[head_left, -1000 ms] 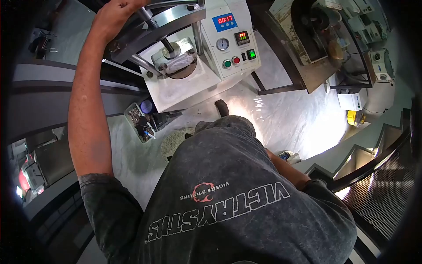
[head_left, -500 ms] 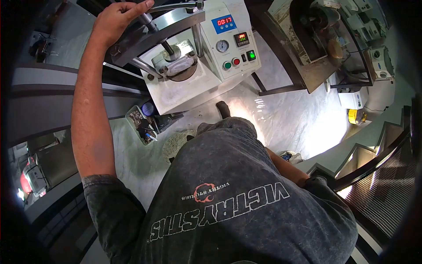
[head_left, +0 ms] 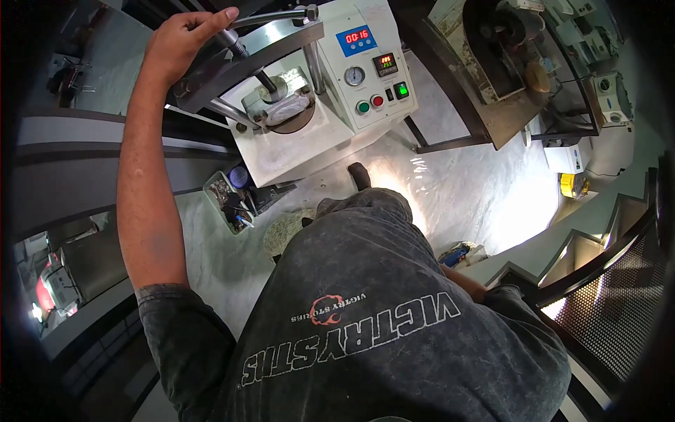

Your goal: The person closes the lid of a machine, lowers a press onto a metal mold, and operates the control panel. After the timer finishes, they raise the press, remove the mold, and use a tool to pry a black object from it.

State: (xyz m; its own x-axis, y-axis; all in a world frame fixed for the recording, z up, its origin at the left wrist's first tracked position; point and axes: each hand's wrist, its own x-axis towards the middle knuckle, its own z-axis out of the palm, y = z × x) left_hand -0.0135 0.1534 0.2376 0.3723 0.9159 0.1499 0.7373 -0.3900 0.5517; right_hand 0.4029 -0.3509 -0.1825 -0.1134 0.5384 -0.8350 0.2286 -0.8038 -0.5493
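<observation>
My left hand [head_left: 184, 43] is up at the top left, closed over the near end of the metal lever [head_left: 274, 17] on the press, its thumb lying along the bar. Part of the fingers is hidden behind the hand. Below the lever, a threaded screw [head_left: 233, 43] passes through the crossbar [head_left: 264, 56] and its shaft stands on a metal clamp block [head_left: 290, 105] on the round plate [head_left: 295, 125]. Of my right arm only a piece of forearm [head_left: 464, 281] shows beside the dark shirt; the right hand is hidden.
The press's control panel [head_left: 369, 67] carries a red timer [head_left: 356, 37] reading 00:16, a gauge and buttons. A bin of scraps [head_left: 228, 200] stands on the floor at left. A metal-framed bench [head_left: 499, 116] is at right, with a stair railing [head_left: 612, 309] below it.
The timer has gone from 00:17 to 00:16. My left hand stays on the lever, and the view has shifted slightly. Less of the right forearm shows.
</observation>
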